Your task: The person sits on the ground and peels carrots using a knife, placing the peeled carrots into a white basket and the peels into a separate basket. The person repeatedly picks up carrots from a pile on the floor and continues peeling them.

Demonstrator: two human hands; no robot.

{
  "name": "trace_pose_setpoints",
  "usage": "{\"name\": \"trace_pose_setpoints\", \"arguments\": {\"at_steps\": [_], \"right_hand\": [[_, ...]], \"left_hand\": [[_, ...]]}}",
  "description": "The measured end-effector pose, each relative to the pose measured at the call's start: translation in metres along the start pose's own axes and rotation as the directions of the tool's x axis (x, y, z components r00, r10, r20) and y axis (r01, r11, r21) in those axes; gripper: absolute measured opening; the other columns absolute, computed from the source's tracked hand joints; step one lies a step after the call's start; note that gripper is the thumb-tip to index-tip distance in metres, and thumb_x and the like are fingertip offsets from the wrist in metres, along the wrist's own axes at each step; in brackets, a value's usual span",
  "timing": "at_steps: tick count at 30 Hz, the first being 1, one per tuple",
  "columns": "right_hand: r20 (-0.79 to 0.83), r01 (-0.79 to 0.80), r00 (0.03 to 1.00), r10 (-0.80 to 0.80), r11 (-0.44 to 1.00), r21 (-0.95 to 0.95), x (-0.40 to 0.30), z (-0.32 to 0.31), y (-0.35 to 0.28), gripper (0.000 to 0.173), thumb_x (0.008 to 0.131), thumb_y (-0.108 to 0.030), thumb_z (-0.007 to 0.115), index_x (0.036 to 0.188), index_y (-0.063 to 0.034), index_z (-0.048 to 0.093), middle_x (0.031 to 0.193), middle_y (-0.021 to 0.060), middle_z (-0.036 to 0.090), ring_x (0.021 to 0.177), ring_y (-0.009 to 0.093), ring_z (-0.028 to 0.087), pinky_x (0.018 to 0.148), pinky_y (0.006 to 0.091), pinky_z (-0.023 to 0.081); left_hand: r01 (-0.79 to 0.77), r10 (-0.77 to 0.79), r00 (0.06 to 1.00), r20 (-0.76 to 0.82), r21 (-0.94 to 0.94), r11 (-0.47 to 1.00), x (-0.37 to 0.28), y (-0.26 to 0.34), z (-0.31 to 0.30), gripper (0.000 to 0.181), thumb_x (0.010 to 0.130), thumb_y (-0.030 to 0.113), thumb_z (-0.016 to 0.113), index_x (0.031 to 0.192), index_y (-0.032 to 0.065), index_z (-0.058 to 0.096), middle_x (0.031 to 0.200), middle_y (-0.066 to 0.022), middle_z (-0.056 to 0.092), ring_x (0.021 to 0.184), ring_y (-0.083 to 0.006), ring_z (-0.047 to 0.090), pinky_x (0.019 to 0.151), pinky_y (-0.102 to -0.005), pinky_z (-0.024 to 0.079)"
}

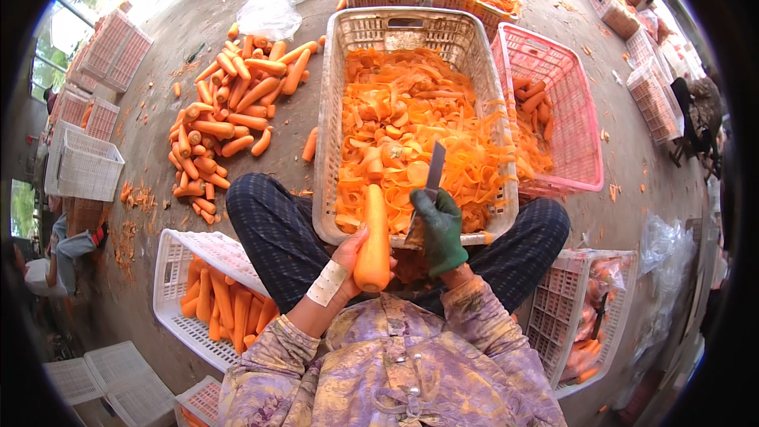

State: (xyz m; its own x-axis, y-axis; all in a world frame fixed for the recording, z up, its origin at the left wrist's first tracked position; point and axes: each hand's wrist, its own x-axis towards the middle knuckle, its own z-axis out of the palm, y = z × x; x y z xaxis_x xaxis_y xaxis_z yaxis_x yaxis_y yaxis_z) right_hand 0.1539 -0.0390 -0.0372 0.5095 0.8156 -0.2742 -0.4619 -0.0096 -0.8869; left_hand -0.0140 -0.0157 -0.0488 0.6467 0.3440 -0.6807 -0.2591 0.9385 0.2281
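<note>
My bare left hand [351,258], with a white patch on its wrist, holds a large smooth carrot [375,243] upright in the picture, over the near rim of a dirty white plastic crate [322,178]. Orange carrot peelings [409,95] and cut carrot ends fill much of that crate. My right hand [442,231], in a green glove, grips a tool with a flat grey metal blade [436,166] that points away from me over the peelings. The blade and the carrot are apart. The tool's handle is partly hidden by the glove.
A pile of carrots [237,112] lies on the floor at the left. A pink crate [578,112] with carrots and peelings stands at the right. Near my left knee a tilted white crate [172,284] holds carrots; another crate [548,320] holds bagged ones. A person [53,255] sits far left.
</note>
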Motion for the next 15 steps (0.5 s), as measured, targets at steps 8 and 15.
{"name": "trace_pose_setpoints", "arguments": {"at_steps": [8, 15], "right_hand": [[0.12, -0.188, 0.977, 0.174, 0.976, 0.112, -0.029, 0.008, -0.015, 0.017, 0.079, -0.014, 0.064, 0.091, -0.0038, 0.057, 0.075, -0.0026, 0.055, 0.068, 0.006, 0.048, 0.063, 0.0212, 0.041], [0.026, -0.124, 0.992, 0.122, 0.99, 0.066, -0.04, 0.012, -0.017, 0.011, 0.08, -0.014, 0.063, 0.084, -0.0053, 0.056, 0.067, -0.0054, 0.051, 0.058, 0.004, 0.044, 0.052, 0.0217, 0.038]], "left_hand": [[-0.158, 0.164, 0.982, -0.093, 0.064, 0.985, 0.021, -0.018, 0.005, 0.037, 0.087, 0.033, 0.049, 0.112, 0.0066, 0.044, 0.094, -0.0086, 0.056, 0.082, -0.0214, 0.058, 0.071, -0.0345, 0.05], [-0.194, 0.209, 0.966, -0.149, 0.113, 0.975, 0.018, -0.02, 0.023, 0.029, 0.088, 0.028, 0.046, 0.105, 0.0048, 0.048, 0.089, -0.0061, 0.056, 0.075, -0.0163, 0.056, 0.066, -0.0287, 0.048]]}}
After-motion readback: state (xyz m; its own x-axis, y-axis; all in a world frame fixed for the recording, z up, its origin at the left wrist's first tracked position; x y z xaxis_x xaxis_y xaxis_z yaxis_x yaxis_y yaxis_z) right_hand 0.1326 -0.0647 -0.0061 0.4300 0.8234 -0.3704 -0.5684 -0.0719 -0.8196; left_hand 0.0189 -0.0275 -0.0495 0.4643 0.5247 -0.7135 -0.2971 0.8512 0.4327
